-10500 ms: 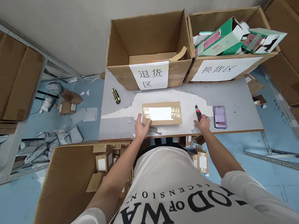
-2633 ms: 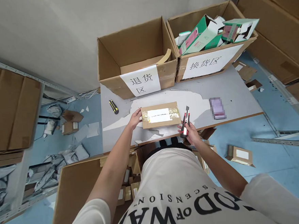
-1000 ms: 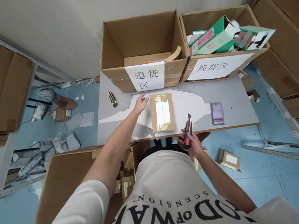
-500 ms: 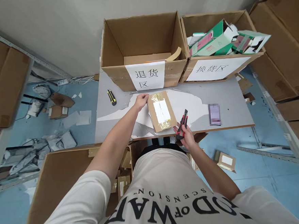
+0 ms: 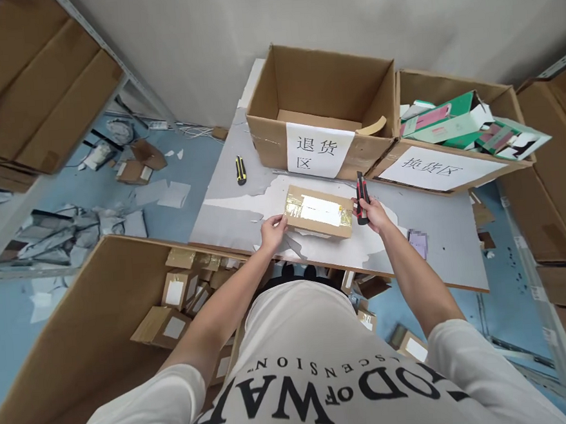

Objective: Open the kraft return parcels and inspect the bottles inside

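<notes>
A taped brown cardboard box [image 5: 319, 211] with a white label lies lengthwise between my hands on the table's near side. My left hand [image 5: 273, 231] pinches its left end. The right hand [image 5: 374, 212] is closed around a red and black utility knife [image 5: 361, 199], which points away from me. Some fingers of that hand reach the box's right end. Whether the blade is out is too small to tell. A second utility knife, yellow and black [image 5: 241, 170], lies farther back on the left of the table [image 5: 220, 213].
Behind the box stand two large open cartons with paper signs: the left carton [image 5: 268, 142], and the right carton [image 5: 513, 173] holding green packages [image 5: 456, 122]. A phone [image 5: 418, 244] lies at right. A big carton [image 5: 91, 316] of small boxes stands below the table's left front.
The box has turned from upright to lengthwise, with my hands now at its two ends. My right hand has risen with the red knife. The head view has tilted and shifted.
</notes>
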A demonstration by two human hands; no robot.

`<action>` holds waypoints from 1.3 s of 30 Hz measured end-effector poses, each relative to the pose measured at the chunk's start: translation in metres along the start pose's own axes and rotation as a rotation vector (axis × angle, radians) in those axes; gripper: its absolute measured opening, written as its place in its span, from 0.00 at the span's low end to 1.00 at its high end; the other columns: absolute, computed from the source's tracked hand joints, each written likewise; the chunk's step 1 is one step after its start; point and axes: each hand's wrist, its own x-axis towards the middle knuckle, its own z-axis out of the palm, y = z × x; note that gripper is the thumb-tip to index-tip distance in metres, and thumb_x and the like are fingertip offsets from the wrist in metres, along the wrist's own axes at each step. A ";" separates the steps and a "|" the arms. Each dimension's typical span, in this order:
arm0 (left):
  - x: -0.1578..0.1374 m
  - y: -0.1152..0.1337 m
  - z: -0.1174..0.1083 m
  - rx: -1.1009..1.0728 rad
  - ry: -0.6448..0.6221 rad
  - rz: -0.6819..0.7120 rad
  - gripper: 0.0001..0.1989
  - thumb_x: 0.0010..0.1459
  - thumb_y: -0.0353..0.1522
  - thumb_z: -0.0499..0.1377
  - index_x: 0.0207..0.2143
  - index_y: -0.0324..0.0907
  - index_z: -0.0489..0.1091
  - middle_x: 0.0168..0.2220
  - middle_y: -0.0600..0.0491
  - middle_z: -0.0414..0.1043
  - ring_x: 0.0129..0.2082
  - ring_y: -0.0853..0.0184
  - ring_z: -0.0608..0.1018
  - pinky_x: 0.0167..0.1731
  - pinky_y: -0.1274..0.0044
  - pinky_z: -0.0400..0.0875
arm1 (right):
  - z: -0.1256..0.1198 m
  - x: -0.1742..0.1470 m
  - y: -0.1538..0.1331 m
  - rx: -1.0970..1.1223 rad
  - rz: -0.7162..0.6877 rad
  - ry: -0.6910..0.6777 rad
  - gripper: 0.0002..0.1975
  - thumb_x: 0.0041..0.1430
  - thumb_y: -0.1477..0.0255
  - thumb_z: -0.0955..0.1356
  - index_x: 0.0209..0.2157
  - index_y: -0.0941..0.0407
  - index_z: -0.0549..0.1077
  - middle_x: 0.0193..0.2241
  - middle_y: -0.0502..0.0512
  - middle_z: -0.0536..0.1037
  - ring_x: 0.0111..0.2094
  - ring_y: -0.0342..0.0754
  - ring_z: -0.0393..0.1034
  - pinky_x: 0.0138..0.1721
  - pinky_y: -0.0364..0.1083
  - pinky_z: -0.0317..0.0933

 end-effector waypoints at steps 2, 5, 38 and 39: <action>-0.004 -0.006 -0.005 0.062 0.009 -0.002 0.19 0.46 0.42 0.66 0.37 0.38 0.74 0.43 0.45 0.76 0.40 0.61 0.79 0.41 0.67 0.77 | 0.005 0.005 0.001 -0.013 -0.008 0.003 0.17 0.56 0.61 0.70 0.45 0.50 0.68 0.40 0.54 0.80 0.31 0.44 0.76 0.38 0.48 0.74; -0.004 -0.005 -0.012 0.246 0.008 0.060 0.17 0.49 0.41 0.64 0.37 0.38 0.75 0.41 0.44 0.77 0.41 0.58 0.79 0.43 0.66 0.76 | 0.007 0.005 0.005 0.001 -0.060 0.011 0.18 0.55 0.60 0.70 0.45 0.50 0.68 0.41 0.54 0.79 0.36 0.45 0.76 0.41 0.48 0.73; 0.022 0.043 0.053 1.395 -0.601 0.743 0.62 0.33 0.54 0.68 0.68 0.41 0.48 0.70 0.37 0.38 0.68 0.40 0.44 0.62 0.51 0.26 | -0.057 -0.082 0.015 -0.608 0.105 -0.222 0.35 0.55 0.67 0.68 0.65 0.50 0.59 0.24 0.45 0.72 0.14 0.36 0.60 0.15 0.38 0.58; 0.022 0.043 0.053 1.395 -0.600 0.743 0.62 0.32 0.54 0.67 0.67 0.41 0.48 0.70 0.37 0.38 0.68 0.40 0.44 0.62 0.50 0.26 | -0.059 -0.082 0.014 -0.624 0.111 -0.233 0.35 0.55 0.68 0.68 0.64 0.50 0.60 0.23 0.45 0.72 0.14 0.36 0.60 0.15 0.38 0.58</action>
